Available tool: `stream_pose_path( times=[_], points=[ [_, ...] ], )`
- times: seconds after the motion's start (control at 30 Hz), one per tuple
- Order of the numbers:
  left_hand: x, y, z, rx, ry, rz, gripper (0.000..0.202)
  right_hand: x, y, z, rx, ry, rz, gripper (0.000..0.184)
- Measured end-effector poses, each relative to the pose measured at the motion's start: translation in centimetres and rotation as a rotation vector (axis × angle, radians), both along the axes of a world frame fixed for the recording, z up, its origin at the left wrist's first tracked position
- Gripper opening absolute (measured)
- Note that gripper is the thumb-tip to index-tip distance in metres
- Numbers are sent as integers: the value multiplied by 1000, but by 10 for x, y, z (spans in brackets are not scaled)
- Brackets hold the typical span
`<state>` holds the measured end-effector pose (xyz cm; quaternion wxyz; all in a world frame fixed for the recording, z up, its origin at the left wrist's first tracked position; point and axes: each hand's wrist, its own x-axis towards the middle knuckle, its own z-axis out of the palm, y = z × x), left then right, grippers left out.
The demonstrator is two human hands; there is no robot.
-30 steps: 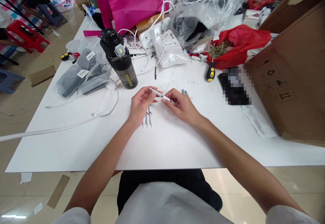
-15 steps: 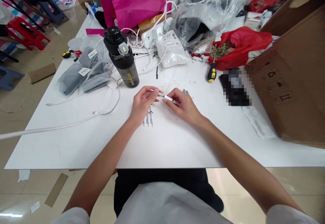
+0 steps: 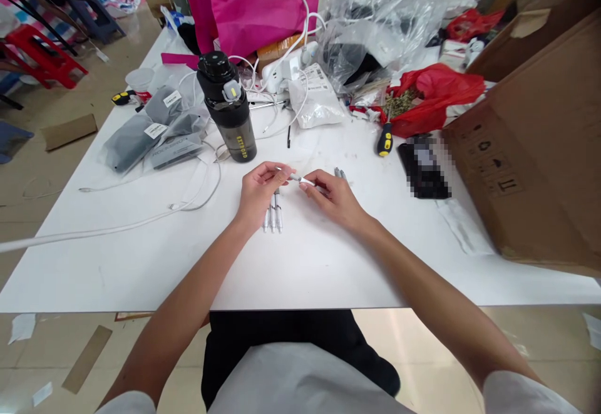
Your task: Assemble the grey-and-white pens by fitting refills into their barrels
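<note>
Over the middle of the white table point(image 3: 300, 263), my two hands hold a slim white and grey pen point(image 3: 306, 181) between them. My left hand point(image 3: 260, 191) pinches its grey end between thumb and fingers. My right hand point(image 3: 335, 198) is closed round the white barrel, its thumb and forefinger near the joint. Whether the two parts are joined or just touching cannot be made out. Several clear pen barrels point(image 3: 273, 218) lie side by side below my left hand, partly hidden by it. Grey pen pieces point(image 3: 340, 173) lie just behind my right hand.
A black bottle point(image 3: 228, 113) stands behind my left hand. Bagged packages point(image 3: 136, 138) and a white cable point(image 3: 117, 232) are at the left. A screwdriver point(image 3: 385, 139), a red bag point(image 3: 441, 91) and a cardboard box point(image 3: 530, 170) are at the right. A thin black stick point(image 3: 288, 136) lies beyond my hands.
The pen stays between my hands, with slightly less of the white barrel showing by my right fingers. The view has shifted a little; things on the table have not visibly moved.
</note>
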<state>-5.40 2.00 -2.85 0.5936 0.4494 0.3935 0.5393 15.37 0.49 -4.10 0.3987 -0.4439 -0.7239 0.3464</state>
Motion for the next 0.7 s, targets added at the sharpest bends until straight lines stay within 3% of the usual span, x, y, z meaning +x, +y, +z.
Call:
stream_pose_path(
  times=[0.1, 0.2, 0.43, 0.57, 0.7],
  points=[
    [-1, 1, 1, 2, -37, -40, 33, 0, -1, 1, 12, 3, 11, 41],
    [-1, -1, 4, 39, -121, -115, 45, -1, 0, 4, 17, 3, -3, 46],
    [0, 1, -3, -28, -14, -46, 33, -3, 1, 1, 41, 68, -62, 44],
    [-3, 4, -2, -48, -22, -7, 32, 2, 6, 4, -72, 247, -71, 39],
    [-5, 6, 3, -115, -59, 49, 36, 9, 15, 13, -134, 558, -37, 42]
  ],
)
